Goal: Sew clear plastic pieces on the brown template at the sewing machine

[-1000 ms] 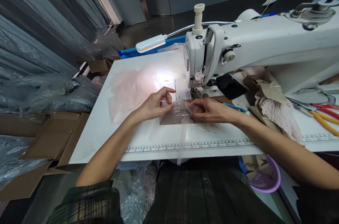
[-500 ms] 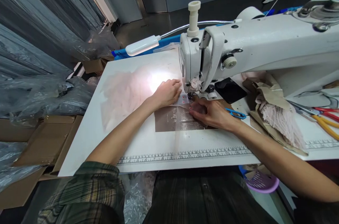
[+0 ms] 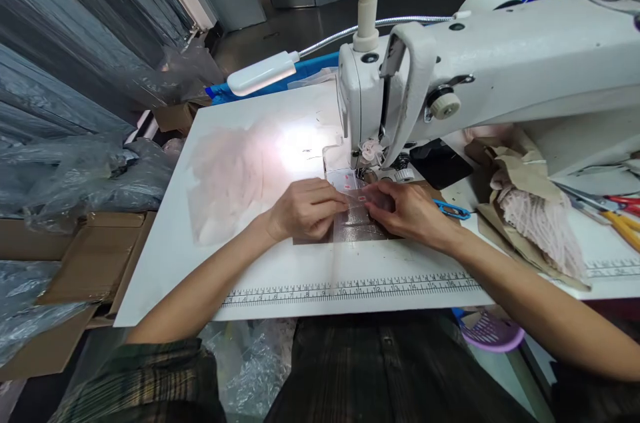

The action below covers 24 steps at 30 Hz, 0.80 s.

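Observation:
A sheer, see-through strip of fabric (image 3: 356, 223) lies over a brown patch on the white sewing table (image 3: 280, 276), just in front of the needle of a white sewing machine (image 3: 450, 76). My left hand (image 3: 305, 210) rests on the strip's left side with its fingers curled and pinching the fabric edge. My right hand (image 3: 405, 210) presses on the strip's right side, fingertips pinched toward the left hand. The two hands nearly meet below the presser foot.
A lamp head (image 3: 260, 73) on a gooseneck lights the table. Pale pink fabric (image 3: 227, 176) lies at left. Blue snips (image 3: 453, 211), a pink tassel bundle (image 3: 533, 220) on brown paper, and red and yellow tools (image 3: 623, 210) sit at right. A printed ruler (image 3: 350, 290) runs along the front edge. A purple basket (image 3: 493, 330) hangs below.
My left hand has drawn back from beside the presser foot to the strip and closed on its edge. My right hand stayed on the strip. The view has tilted a little.

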### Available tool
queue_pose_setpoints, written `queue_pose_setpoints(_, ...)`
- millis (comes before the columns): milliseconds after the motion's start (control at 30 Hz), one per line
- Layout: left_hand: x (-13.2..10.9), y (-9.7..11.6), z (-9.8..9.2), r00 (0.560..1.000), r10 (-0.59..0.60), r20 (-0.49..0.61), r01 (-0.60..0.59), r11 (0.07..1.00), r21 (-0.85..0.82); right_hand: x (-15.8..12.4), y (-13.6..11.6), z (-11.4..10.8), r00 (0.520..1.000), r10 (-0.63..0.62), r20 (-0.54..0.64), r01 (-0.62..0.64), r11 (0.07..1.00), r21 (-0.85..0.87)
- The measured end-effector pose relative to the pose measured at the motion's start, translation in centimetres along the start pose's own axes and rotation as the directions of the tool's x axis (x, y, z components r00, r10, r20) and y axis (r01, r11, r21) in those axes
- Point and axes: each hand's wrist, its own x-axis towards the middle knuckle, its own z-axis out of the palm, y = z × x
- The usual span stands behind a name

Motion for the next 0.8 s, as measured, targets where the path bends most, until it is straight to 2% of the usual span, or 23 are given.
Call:
queue_pose_setpoints(67,-0.5,1.3,0.4,0.988,-0.093,0.126,0.098,0.995,-0.03,0.1,-0.2,0.0,0.999,-0.023,-0.031,0.019,0.992,-0.122)
queue_pose_setpoints(167,-0.8,1.6,1.1,0.948,-0.206,0.244,0.208,0.978,0.02,0.0,-0.5,-0.2,0.996,-0.029,-0.084,0.0,0.945,-0.327)
queue_pose_setpoints(267,-0.9,0.8,1.3,0.933,-0.244,0.266,0.239,0.97,0.05,-0.7,-0.6,-0.4,0.993,-0.012,-0.118,-0.025,0.951,-0.308)
queue_pose_setpoints(333,-0.9,0.6,1.2,0.948,-0.238,0.209,0.231,0.971,0.059,-1.2,-0.8,-0.3,0.991,0.007,-0.133,-0.03,0.985,-0.17)
queue_pose_setpoints(400,-0.9,1.2,1.2,0.968,-0.237,0.082,0.229,0.968,0.102,-1.8,-1.2,0.2,0.986,0.02,-0.164,-0.032,0.997,-0.074)
queue_pose_setpoints(500,-0.4,2.9,1.5,0.974,-0.188,-0.124,0.21,0.957,0.198,-2.2,-2.0,1.2,0.979,-0.038,-0.202,0.013,0.992,-0.123)
queue_pose_setpoints(567,-0.1,3.9,1.7,0.974,-0.175,-0.144,0.202,0.958,0.202,-2.3,-2.3,1.5,0.985,-0.104,-0.141,0.079,0.981,-0.176)
queue_pose_setpoints(633,0.0,4.2,1.8,0.974,-0.219,-0.051,0.223,0.968,0.115,-2.0,-2.1,1.2,0.985,-0.17,-0.019,0.165,0.975,-0.149)
queue_pose_setpoints(700,-0.1,3.9,1.7,0.964,-0.255,0.08,0.257,0.966,-0.02,-1.5,-1.4,0.3,0.967,-0.242,0.086,0.247,0.967,-0.056)
queue_pose_setpoints(800,-0.7,3.0,1.3,0.952,-0.245,0.183,0.277,0.945,-0.174,-0.4,0.1,-1.1,0.96,-0.258,0.112,0.257,0.966,0.022)
